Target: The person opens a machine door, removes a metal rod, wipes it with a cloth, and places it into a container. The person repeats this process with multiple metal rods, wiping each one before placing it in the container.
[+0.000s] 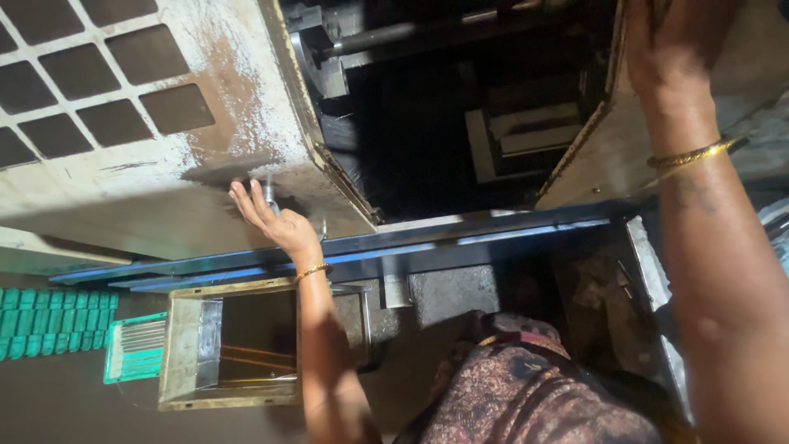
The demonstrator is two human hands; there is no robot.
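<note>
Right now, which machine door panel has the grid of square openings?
The left panel, under the left hand. The right panel, held by the right hand, shows a plain face with no openings.

Single head-worn view, apparently rolled sideways, looks closely down at a machine housing (164, 173) and its dark opening.

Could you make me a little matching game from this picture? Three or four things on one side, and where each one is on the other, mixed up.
Things:
1. left hand
2. right hand
3. green crate
4. open metal chute

Places:
A. far left edge, low down
B. on the pale door with square grid holes
C. below the blue rail
D. top right, on the other door panel

Pairs: 1-B, 2-D, 3-A, 4-C
</note>
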